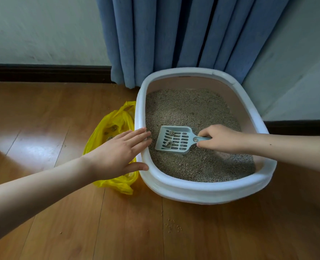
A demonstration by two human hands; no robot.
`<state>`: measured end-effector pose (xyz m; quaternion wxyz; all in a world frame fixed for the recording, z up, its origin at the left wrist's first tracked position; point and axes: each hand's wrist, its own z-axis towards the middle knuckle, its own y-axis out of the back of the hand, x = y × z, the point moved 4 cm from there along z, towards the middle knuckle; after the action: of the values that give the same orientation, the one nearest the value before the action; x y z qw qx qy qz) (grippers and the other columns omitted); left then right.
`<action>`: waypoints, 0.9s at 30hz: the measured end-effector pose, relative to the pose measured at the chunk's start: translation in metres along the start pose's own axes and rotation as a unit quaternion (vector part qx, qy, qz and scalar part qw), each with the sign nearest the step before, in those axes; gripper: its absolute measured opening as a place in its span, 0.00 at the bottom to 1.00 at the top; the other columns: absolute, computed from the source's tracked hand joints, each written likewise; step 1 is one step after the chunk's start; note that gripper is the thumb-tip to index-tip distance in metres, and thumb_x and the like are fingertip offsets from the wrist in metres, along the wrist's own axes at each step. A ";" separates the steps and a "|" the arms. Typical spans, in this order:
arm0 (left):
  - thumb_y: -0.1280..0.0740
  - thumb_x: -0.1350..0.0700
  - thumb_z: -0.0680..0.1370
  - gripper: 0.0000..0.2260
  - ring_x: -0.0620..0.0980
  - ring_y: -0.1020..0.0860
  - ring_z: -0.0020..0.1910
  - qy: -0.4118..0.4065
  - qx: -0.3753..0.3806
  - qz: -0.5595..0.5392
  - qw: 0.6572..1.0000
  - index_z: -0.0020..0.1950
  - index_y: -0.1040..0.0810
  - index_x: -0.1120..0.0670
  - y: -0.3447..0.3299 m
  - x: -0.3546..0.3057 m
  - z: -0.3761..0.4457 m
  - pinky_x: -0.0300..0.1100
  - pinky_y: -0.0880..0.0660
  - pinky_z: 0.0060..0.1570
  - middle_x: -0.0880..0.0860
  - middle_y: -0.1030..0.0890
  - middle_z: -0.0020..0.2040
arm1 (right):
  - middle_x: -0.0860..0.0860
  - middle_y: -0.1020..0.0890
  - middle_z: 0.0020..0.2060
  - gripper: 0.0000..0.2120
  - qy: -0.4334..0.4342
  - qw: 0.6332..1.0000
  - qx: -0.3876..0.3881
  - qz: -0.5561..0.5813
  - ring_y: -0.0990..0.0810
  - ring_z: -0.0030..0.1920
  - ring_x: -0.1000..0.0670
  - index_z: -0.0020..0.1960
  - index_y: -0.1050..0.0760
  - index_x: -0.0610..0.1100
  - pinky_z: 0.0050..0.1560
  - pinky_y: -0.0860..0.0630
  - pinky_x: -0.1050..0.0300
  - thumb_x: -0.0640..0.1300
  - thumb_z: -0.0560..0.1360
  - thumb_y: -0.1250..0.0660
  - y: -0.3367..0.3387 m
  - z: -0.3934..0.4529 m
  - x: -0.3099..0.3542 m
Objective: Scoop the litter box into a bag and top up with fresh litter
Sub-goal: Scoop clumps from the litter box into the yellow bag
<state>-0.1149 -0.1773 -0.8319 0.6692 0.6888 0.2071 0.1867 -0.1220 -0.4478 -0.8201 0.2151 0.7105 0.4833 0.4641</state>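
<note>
While my right hand [219, 138] gripped the scoop [174, 140] over the litter box [202, 188], left hand [118, 152] flat on its rim, clumps risked spilling short of the bag [114, 121].

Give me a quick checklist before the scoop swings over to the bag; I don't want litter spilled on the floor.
1. Right hand grips the scoop by its handle: ok.
2. Clumps sit on the slotted blade, loose litter sifted out: ok, two small clumps show.
3. Left hand steadies the litter box rim with straight fingers: ok.
4. Yellow bag lies beside the box: ok.
5. Bag mouth wide enough open: cannot tell, the left arm covers part of it.
6. Floor free of spilled grains: not ok, some lie in front of the box.
</note>
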 end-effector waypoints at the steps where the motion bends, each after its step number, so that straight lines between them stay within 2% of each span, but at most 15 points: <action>1: 0.53 0.33 0.79 0.34 0.50 0.46 0.76 -0.010 -0.001 0.004 1.000 0.76 0.38 0.54 0.001 0.002 -0.001 0.50 0.48 0.73 0.52 0.38 0.76 | 0.51 0.27 0.28 0.10 0.003 1.000 -0.006 0.005 0.31 0.29 0.51 0.38 0.25 0.50 0.31 0.37 0.57 0.48 0.77 0.36 0.001 0.000 0.002; 3: 0.52 0.36 0.80 0.30 0.48 0.44 0.76 -0.026 -0.011 0.005 1.000 0.76 0.38 0.53 0.004 0.011 -0.004 0.47 0.48 0.75 0.49 0.38 0.75 | 0.50 0.24 0.30 0.08 0.011 1.000 -0.024 0.012 0.29 0.29 0.51 0.39 0.24 0.50 0.30 0.36 0.57 0.47 0.77 0.37 0.004 0.000 0.008; 5: 0.50 0.40 0.81 0.27 0.47 0.39 0.74 0.008 -0.036 -0.013 0.999 0.75 0.36 0.53 0.007 0.027 -0.013 0.46 0.45 0.74 0.48 0.35 0.74 | 0.49 0.22 0.31 0.08 0.027 0.998 -0.048 0.021 0.29 0.29 0.51 0.41 0.23 0.48 0.30 0.35 0.56 0.47 0.77 0.37 0.007 0.001 0.016; 8: 0.47 0.45 0.79 0.25 0.54 0.30 0.68 0.129 -0.081 -0.027 0.988 0.71 0.31 0.57 0.009 0.058 -0.032 0.49 0.35 0.68 0.54 0.28 0.69 | 0.50 0.25 0.30 0.09 0.052 0.994 -0.091 0.038 0.31 0.28 0.52 0.43 0.23 0.43 0.29 0.37 0.58 0.46 0.77 0.37 0.012 0.007 0.034; 11: 0.45 0.43 0.76 0.28 0.60 0.27 0.63 0.248 -0.076 -0.056 0.964 0.70 0.31 0.59 -0.003 0.083 -0.051 0.52 0.29 0.60 0.58 0.27 0.66 | 0.50 0.27 0.29 0.10 0.088 0.990 -0.101 0.032 0.33 0.27 0.52 0.43 0.24 0.39 0.27 0.39 0.58 0.46 0.77 0.38 0.012 0.013 0.065; 12: 0.42 0.42 0.76 0.28 0.60 0.27 0.62 0.309 -0.062 -0.102 0.944 0.71 0.33 0.57 -0.009 0.090 -0.058 0.51 0.29 0.59 0.58 0.28 0.66 | 0.49 0.27 0.29 0.11 0.104 0.989 -0.099 0.028 0.33 0.27 0.52 0.43 0.24 0.38 0.28 0.38 0.57 0.46 0.76 0.38 0.011 0.015 0.077; 14: 0.34 0.44 0.76 0.28 0.56 0.27 0.60 0.428 -0.005 -0.208 0.880 0.72 0.35 0.53 -0.025 0.099 -0.069 0.47 0.29 0.55 0.55 0.29 0.64 | 0.45 0.25 0.31 0.12 0.129 0.987 -0.097 -0.002 0.32 0.28 0.50 0.43 0.25 0.36 0.29 0.37 0.55 0.45 0.75 0.38 0.008 0.020 0.102; 16: 0.31 0.47 0.75 0.24 0.53 0.25 0.55 0.486 0.032 -0.271 0.830 0.68 0.31 0.53 -0.037 0.102 -0.074 0.44 0.28 0.50 0.54 0.25 0.60 | 0.44 0.23 0.32 0.12 0.148 0.982 -0.104 -0.057 0.30 0.28 0.49 0.41 0.25 0.37 0.29 0.36 0.55 0.45 0.75 0.38 0.004 0.027 0.124; 19: 0.31 0.54 0.74 0.15 0.53 0.24 0.51 0.493 0.014 -0.278 0.824 0.60 0.23 0.55 -0.040 0.106 -0.073 0.45 0.26 0.48 0.55 0.21 0.54 | 0.47 0.26 0.30 0.11 0.175 0.969 -0.115 -0.135 0.29 0.29 0.49 0.38 0.28 0.39 0.28 0.37 0.55 0.44 0.75 0.39 -0.010 0.037 0.147; 24: 0.35 0.61 0.74 0.12 0.54 0.23 0.49 0.504 -0.014 -0.279 0.817 0.57 0.22 0.56 -0.039 0.112 -0.077 0.43 0.27 0.44 0.55 0.20 0.51 | 0.48 0.31 0.31 0.13 0.190 0.953 -0.111 -0.209 0.30 0.32 0.47 0.33 0.38 0.44 0.29 0.37 0.55 0.42 0.76 0.41 -0.029 0.051 0.167; 27: 0.35 0.63 0.74 0.13 0.52 0.23 0.46 0.515 -0.031 -0.283 0.808 0.57 0.22 0.56 -0.040 0.114 -0.080 0.42 0.29 0.41 0.55 0.19 0.49 | 0.47 0.27 0.37 0.12 0.223 0.918 -0.110 -0.309 0.24 0.42 0.41 0.36 0.37 0.43 0.36 0.35 0.54 0.40 0.78 0.42 -0.037 0.047 0.184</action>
<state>-0.0624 -0.0483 -0.8717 0.5089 0.3809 0.7014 0.3224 -0.0809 -0.2618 -0.7872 0.3111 0.3757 0.6605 0.5708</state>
